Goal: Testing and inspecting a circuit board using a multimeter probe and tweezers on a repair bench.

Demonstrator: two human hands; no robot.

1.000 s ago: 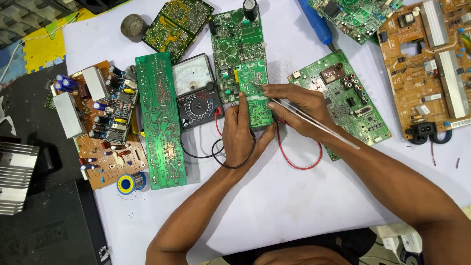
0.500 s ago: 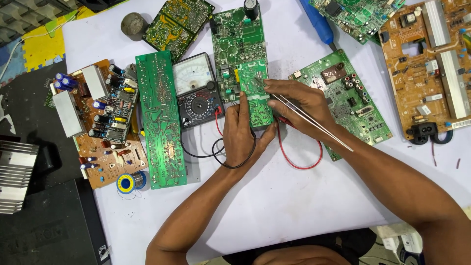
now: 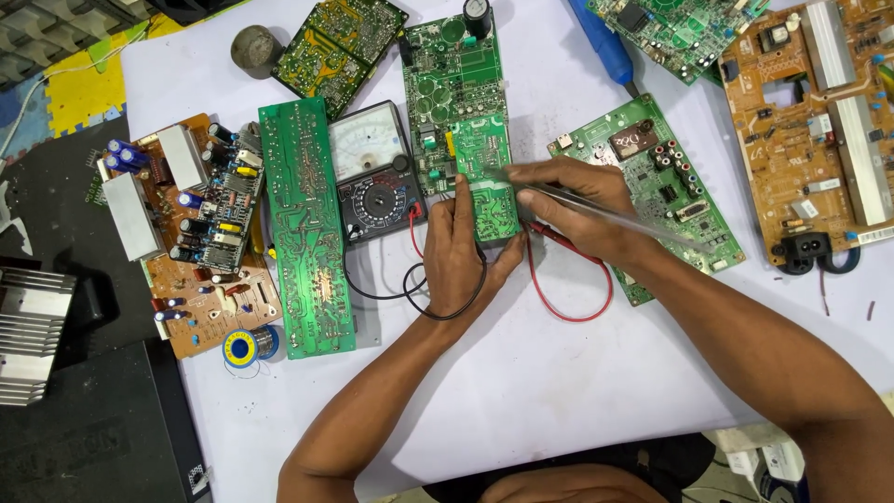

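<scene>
Left hand [image 3: 458,251] pins the glossy green rectangular circuit board [image 3: 463,121]; right hand [image 3: 568,205] pinches slim metal tweezers [image 3: 605,212] against it.

Seven circuit boards [image 3: 456,102], one multimeter [image 3: 372,172], one solder spool [image 3: 244,348]

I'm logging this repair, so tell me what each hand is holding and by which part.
The right hand pinches a thin metal tool near its front end, tip on the small green circuit board. The left hand steadies that board at its lower left edge.
</scene>
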